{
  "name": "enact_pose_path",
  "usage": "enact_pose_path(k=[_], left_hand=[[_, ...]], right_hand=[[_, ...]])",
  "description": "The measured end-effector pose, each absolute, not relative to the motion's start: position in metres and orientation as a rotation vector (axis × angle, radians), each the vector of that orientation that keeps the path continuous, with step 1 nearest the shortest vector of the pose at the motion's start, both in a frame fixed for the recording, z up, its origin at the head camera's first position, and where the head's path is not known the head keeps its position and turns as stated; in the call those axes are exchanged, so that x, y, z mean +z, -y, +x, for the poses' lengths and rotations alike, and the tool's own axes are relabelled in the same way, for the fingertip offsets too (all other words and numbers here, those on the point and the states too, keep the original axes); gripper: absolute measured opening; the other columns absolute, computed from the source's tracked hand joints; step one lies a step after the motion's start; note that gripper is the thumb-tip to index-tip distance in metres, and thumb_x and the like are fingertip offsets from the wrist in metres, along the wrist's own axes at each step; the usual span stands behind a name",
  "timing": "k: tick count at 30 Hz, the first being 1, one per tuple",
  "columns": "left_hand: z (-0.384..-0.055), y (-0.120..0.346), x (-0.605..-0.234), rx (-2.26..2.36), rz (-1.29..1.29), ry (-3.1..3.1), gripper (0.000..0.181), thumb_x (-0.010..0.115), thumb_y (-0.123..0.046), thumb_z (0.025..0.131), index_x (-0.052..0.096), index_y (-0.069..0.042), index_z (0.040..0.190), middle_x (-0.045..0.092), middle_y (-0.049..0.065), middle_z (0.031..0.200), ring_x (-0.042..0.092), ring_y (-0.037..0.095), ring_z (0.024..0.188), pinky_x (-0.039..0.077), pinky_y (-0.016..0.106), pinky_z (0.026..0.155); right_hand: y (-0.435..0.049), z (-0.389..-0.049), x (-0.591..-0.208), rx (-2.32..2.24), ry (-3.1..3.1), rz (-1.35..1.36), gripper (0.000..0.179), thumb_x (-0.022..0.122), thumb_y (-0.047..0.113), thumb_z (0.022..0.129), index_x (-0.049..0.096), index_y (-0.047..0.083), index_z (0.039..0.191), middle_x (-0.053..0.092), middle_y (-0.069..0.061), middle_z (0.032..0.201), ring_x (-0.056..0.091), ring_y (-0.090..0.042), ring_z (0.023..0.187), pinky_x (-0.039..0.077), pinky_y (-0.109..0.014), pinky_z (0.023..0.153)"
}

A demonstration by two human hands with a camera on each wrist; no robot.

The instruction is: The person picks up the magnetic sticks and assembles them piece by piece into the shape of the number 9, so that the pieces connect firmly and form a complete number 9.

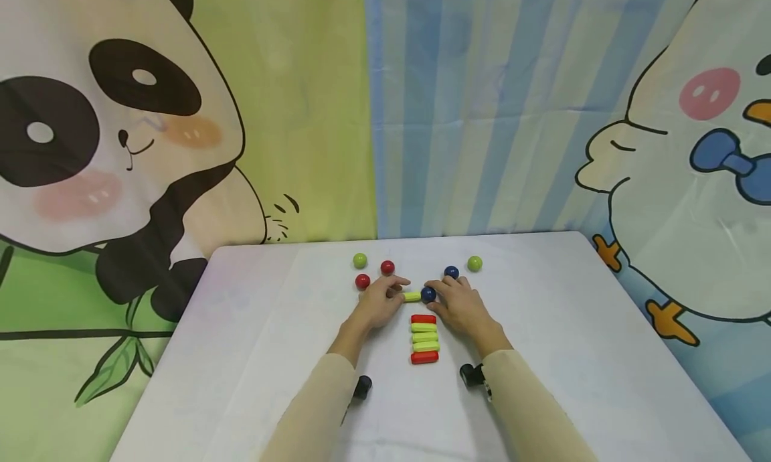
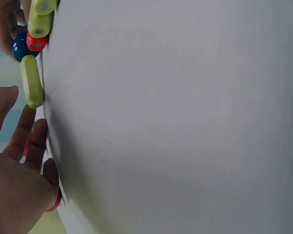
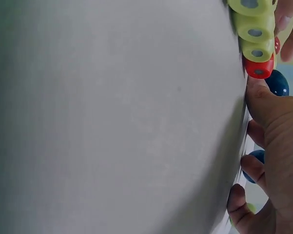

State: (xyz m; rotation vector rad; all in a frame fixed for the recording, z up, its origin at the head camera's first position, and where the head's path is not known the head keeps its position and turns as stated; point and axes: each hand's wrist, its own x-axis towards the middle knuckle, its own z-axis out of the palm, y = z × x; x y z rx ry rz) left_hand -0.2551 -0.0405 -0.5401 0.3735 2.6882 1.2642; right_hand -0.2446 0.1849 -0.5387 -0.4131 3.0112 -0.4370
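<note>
Between my hands a yellow-green rod lies on the table with its right end against a blue ball. My right hand pinches that ball between thumb and fingers. By the rod's other end is my left hand; in the left wrist view a fingertip appears to touch the rod, while the thumb stands apart from it. Nearer me, red rods and yellow-green rods lie side by side in a stack-like row. Grey discs show on their ends in the right wrist view.
Beyond my left hand are a green ball and two red balls, one farther back. Past my right hand sit another blue ball and a green ball. The white table ends at printed curtains.
</note>
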Motion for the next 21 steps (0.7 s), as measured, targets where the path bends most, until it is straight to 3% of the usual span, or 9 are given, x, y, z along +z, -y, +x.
enact_pose_path(k=[4,8,13,21], left_hand=[[-0.25,0.047,-0.527,1.216,0.42,-2.699,0.033,0.063,-0.022,0.101,0.066,-0.029,0.133,0.065,0.0,0.13,0.06,0.023,0.121,0.035,0.06,0.11],[-0.248,0.055,-0.513,1.221,0.493,-2.705,0.033,0.064,-0.022,0.101,0.065,-0.025,0.135,0.065,0.003,0.131,0.06,0.028,0.121,0.041,0.057,0.107],[-0.249,0.063,-0.505,1.173,0.557,-2.751,0.036,0.065,-0.022,0.101,0.064,-0.021,0.137,0.063,0.009,0.133,0.059,0.032,0.122,0.04,0.058,0.106],[-0.249,0.073,-0.51,1.007,0.5,-2.946,0.035,0.067,-0.016,0.097,0.067,-0.024,0.132,0.06,0.006,0.136,0.051,0.032,0.123,0.041,0.052,0.098]], right_hand=[[-0.185,-0.246,-0.535,-0.435,-3.022,-0.424,0.051,0.073,0.042,0.094,0.06,0.03,0.142,0.059,-0.005,0.139,0.051,-0.035,0.12,0.049,-0.057,0.1],[-0.184,-0.247,-0.534,-0.466,-3.003,-0.416,0.051,0.075,0.043,0.093,0.061,0.032,0.141,0.059,-0.005,0.138,0.051,-0.034,0.118,0.05,-0.056,0.099],[-0.183,-0.244,-0.54,-0.488,-3.001,-0.366,0.052,0.075,0.044,0.092,0.061,0.032,0.141,0.058,-0.005,0.14,0.05,-0.035,0.121,0.049,-0.057,0.1],[-0.185,-0.238,-0.544,-0.499,-3.033,-0.362,0.051,0.073,0.044,0.095,0.059,0.03,0.142,0.059,-0.004,0.138,0.049,-0.036,0.124,0.047,-0.056,0.102]])
